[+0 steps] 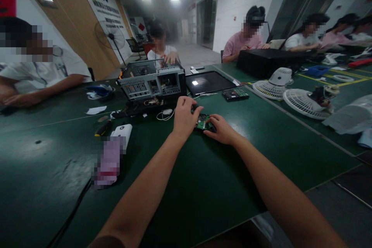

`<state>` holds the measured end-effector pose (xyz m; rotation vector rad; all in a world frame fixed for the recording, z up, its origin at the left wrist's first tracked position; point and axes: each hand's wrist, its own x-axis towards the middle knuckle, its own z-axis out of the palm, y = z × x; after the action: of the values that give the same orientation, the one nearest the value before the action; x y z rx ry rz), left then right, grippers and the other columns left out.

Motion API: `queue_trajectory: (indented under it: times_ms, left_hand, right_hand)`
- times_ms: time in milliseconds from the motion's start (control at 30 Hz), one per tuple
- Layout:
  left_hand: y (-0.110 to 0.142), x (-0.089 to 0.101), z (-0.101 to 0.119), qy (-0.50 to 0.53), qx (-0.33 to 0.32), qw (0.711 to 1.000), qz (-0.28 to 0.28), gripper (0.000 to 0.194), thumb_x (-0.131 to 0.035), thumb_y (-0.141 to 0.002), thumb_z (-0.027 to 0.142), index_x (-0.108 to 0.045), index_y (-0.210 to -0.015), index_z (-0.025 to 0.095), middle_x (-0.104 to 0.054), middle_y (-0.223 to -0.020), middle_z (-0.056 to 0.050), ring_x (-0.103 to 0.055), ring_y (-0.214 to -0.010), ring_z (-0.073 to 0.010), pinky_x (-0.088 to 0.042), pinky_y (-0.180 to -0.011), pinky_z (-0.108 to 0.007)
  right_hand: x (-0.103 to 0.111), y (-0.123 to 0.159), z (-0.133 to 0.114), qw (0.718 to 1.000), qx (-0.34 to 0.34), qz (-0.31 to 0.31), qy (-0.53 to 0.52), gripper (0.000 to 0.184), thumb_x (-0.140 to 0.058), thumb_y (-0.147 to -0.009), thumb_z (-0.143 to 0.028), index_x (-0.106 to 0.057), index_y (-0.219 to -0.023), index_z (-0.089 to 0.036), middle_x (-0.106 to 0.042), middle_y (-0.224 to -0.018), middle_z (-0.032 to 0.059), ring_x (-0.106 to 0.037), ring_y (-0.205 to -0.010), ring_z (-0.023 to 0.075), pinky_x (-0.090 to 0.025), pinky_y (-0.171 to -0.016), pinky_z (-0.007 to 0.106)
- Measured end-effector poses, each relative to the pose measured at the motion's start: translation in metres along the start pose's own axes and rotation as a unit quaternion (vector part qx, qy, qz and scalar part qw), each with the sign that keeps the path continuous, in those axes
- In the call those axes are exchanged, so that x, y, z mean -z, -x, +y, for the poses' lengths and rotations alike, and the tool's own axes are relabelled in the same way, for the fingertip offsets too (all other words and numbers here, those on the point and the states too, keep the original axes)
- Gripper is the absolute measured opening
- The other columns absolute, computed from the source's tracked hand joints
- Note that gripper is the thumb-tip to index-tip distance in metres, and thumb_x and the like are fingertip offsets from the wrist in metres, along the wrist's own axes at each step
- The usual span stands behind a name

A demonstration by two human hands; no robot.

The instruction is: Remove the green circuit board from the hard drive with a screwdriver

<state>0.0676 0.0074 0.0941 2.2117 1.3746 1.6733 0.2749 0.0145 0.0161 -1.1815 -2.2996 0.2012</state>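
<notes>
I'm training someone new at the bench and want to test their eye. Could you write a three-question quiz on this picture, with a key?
1. What lies between the left hand and the right hand?
a) a white fan
b) a part with a green circuit board
c) a roll of tape

2. True or false: the tool with a yellow-and-black handle lies to the left of both hands.

3. Fill in the colour: beyond the hands, the metal-framed computer case is on a ____ tabletop.

Key: 1. b; 2. true; 3. green
</notes>
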Motion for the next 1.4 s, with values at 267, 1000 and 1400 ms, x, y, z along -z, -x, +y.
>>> queue_trajectory:
  times_ms: [267,1000,1400]
  left_hand:
    - [-0.0006,0.002,0.0004,-0.026,-0.01,1.0,-0.009,0.014,-0.067,-0.088,0.014,-0.065,-0.1,0.022,-0.061,-0.105,-0.006,-0.062,-0.099,-0.0207,-0.056,-0.087,-0.037]
    - [0.0005,0.0006,-0.001,-0.029,-0.006,1.0,-0.001,0.021,-0.065,-0.089,0.014,-0.068,-0.106,0.024,-0.06,-0.107,-0.006,-0.061,-0.099,-0.0204,-0.055,-0.087,-0.036]
    - [0.0009,-0.0025,-0.0046,-0.024,0.013,0.999,-0.021,0.016,-0.064,-0.09,0.017,-0.061,-0.105,0.021,-0.071,-0.102,-0.007,-0.069,-0.09,-0.0205,-0.057,-0.085,-0.037]
  right_hand:
    - [0.0006,-0.0005,0.0,1.0,0.004,-0.001,-0.004,0.042,-0.071,-0.085,-0.046,-0.062,-0.118,-0.022,-0.054,-0.131,0.0145,-0.052,-0.125,0.0316,-0.042,-0.109,0.051]
    - [0.0001,-0.0003,-0.0003,1.0,0.003,-0.001,-0.001,0.042,-0.071,-0.085,-0.046,-0.062,-0.118,-0.022,-0.054,-0.133,0.0141,-0.051,-0.126,0.0318,-0.041,-0.11,0.051]
    - [0.0003,0.0001,-0.0001,1.0,-0.005,-0.002,-0.01,0.044,-0.071,-0.085,-0.048,-0.062,-0.119,-0.022,-0.053,-0.134,0.0147,-0.05,-0.128,0.0317,-0.041,-0.111,0.051]
